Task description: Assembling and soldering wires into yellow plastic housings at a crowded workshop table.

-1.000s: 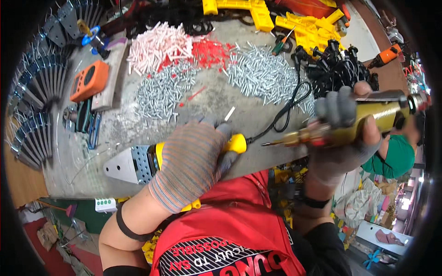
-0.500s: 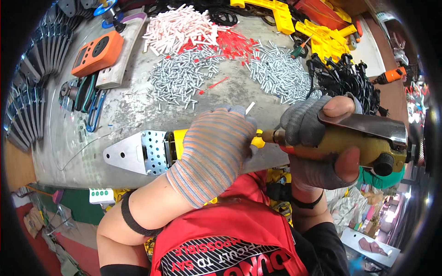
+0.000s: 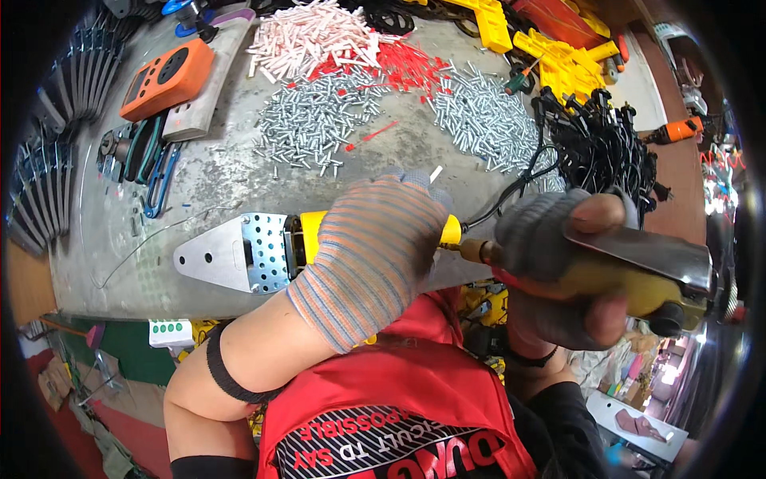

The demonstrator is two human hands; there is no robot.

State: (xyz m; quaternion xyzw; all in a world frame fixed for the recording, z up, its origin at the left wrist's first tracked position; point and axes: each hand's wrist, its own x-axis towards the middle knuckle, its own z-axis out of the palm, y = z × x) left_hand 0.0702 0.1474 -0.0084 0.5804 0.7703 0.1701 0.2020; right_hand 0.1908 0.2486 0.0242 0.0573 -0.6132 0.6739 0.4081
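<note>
Bench (image 3: pixel 231 172), one held driver (image 3: pixel 638 270), two screw piles (image 3: pixel 315 120) (image 3: pixel 488 120)

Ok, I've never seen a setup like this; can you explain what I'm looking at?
There is no robot here: these are a person's gloved hands, seen from a camera worn on the head, looking down. The left hand grips a yellow device with a perforated metal plate at one end. The right hand holds a gold-coloured power driver, its tip toward the yellow device. On the grey table lie metal screws, pale pink pieces, and a tangle of black cords.
</note>
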